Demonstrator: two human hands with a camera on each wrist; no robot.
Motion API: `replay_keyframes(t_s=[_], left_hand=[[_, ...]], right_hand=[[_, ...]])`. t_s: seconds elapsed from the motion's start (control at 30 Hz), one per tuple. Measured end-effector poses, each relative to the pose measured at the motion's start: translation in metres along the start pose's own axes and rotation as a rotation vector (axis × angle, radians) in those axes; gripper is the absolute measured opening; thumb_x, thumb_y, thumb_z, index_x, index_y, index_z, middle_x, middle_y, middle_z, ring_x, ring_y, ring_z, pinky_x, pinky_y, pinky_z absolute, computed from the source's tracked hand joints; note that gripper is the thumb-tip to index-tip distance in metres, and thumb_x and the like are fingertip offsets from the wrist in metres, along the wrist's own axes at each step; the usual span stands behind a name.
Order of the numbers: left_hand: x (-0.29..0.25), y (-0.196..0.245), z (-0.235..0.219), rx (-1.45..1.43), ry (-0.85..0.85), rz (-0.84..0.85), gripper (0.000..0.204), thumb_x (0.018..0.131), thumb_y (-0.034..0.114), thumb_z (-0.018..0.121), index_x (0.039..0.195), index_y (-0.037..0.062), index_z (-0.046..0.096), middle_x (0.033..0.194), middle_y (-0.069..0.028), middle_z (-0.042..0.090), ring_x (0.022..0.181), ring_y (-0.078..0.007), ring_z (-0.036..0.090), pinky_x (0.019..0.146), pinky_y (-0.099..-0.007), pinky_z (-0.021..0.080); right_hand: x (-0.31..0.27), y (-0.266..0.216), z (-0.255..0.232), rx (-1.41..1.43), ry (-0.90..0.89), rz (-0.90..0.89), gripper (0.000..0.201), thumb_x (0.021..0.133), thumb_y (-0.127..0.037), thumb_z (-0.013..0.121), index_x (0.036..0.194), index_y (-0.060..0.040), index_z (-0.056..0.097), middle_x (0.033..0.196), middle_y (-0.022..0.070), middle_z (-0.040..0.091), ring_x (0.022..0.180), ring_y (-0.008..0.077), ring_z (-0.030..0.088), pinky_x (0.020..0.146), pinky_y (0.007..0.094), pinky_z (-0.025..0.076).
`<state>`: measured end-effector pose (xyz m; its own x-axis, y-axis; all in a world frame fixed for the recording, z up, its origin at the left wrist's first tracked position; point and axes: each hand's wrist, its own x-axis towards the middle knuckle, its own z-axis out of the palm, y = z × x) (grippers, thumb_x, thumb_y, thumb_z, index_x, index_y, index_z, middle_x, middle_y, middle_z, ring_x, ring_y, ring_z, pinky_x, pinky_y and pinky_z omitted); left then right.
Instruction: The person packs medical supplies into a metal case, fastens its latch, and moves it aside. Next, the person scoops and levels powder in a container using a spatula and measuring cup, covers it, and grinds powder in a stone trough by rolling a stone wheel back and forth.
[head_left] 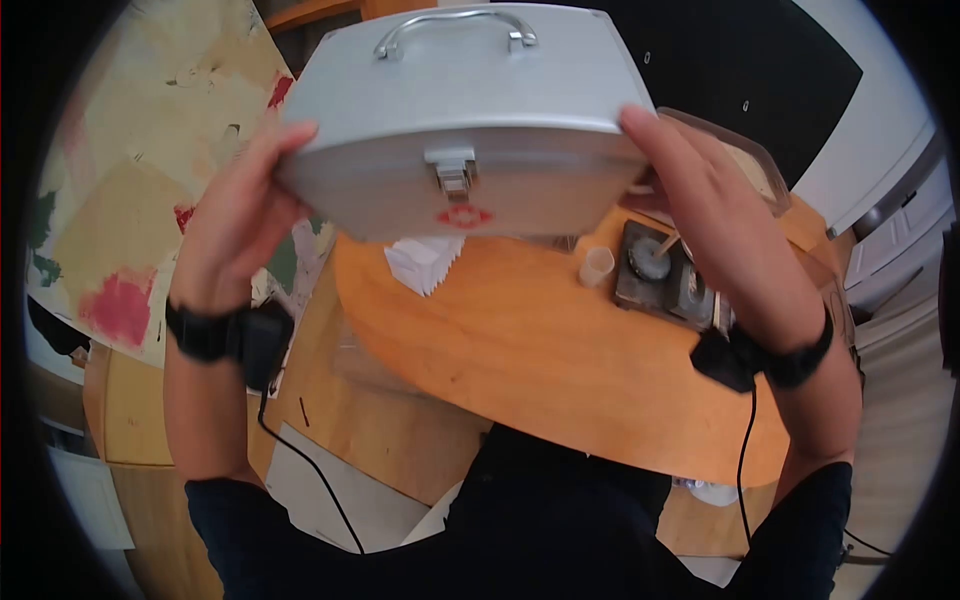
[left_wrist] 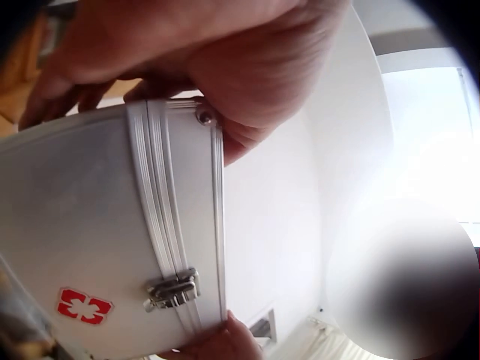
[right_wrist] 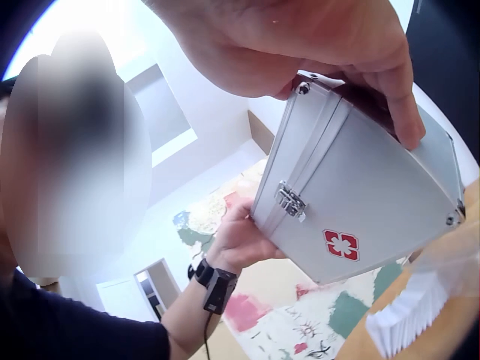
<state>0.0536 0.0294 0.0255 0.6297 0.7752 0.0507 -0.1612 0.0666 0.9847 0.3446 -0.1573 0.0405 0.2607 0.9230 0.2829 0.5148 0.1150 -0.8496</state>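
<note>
— Closest to my head camera, what is that?

— Brushed silver metal first-aid case (head_left: 460,120), rounded at its corners, with a curved chrome handle (head_left: 455,28) on top, a small chrome latch (head_left: 453,172) at the front seam and a red cross emblem (head_left: 462,216) below it. I see it lifted in the air above the table, level, close to the lens.

— How are the hands on it?

— Left hand (head_left: 235,215) clasps the left end, thumb on the lid and fingers curled under. Right hand (head_left: 715,225) clamps the right end the same way, fingers wrapped over the edge. The left wrist view shows ribbed aluminium trim along the seam and a rivet at the corner.

— What lies under it?

— An oval orange wooden table (head_left: 520,350) with a smooth varnished top. On it I can make out a white pleated paper stack (head_left: 425,262), a small translucent plastic cup (head_left: 597,266) and a dark square tray (head_left: 660,275) with round pieces in it. Left of the table sits a cream rug (head_left: 150,170) with red and green patches.
</note>
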Motion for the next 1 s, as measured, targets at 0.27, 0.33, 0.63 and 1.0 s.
replay_keyframes(t_s=[0.27, 0.33, 0.63, 1.0], left_hand=[[0.178, -0.013, -0.056, 0.098, 0.081, 0.059, 0.036, 0.090, 0.027, 0.064, 0.116, 0.0030, 0.060, 0.109, -0.0065, 0.063, 0.101, -0.0172, 0.058, 0.088, -0.0367, 0.048], [0.206, -0.032, -0.060, 0.088, 0.112, 0.024, 0.036, 0.089, 0.026, 0.065, 0.116, 0.0033, 0.060, 0.107, -0.0061, 0.063, 0.099, -0.0168, 0.057, 0.087, -0.0356, 0.047], [0.274, -0.117, -0.078, 0.047, 0.082, -0.152, 0.031, 0.092, 0.024, 0.061, 0.116, 0.0029, 0.060, 0.108, -0.0059, 0.063, 0.102, -0.0169, 0.057, 0.090, -0.0320, 0.046], [0.273, -0.148, -0.077, 0.332, -0.209, -0.113, 0.043, 0.095, 0.032, 0.065, 0.128, 0.0064, 0.056, 0.128, -0.0066, 0.060, 0.123, -0.0193, 0.053, 0.111, -0.0412, 0.039]], right_hand=[[0.172, 0.089, 0.042, 0.172, -0.021, 0.047, 0.057, 0.095, -0.041, 0.045, 0.093, 0.0134, 0.061, 0.084, 0.0132, 0.061, 0.079, 0.0213, 0.052, 0.074, 0.0363, 0.044], [0.189, 0.109, 0.048, 0.143, -0.058, 0.127, 0.056, 0.099, -0.041, 0.042, 0.110, 0.0112, 0.059, 0.107, 0.0165, 0.060, 0.099, 0.0245, 0.053, 0.090, 0.0392, 0.042], [0.205, 0.185, 0.068, 0.086, -0.155, 0.347, 0.062, 0.102, -0.042, 0.036, 0.133, 0.0090, 0.051, 0.133, 0.0224, 0.056, 0.119, 0.0292, 0.054, 0.104, 0.0418, 0.042], [0.190, 0.214, 0.052, -0.257, -0.190, -0.223, 0.055, 0.094, -0.054, 0.050, 0.083, -0.0008, 0.060, 0.072, 0.0063, 0.060, 0.056, 0.0200, 0.051, 0.050, 0.0387, 0.043]])
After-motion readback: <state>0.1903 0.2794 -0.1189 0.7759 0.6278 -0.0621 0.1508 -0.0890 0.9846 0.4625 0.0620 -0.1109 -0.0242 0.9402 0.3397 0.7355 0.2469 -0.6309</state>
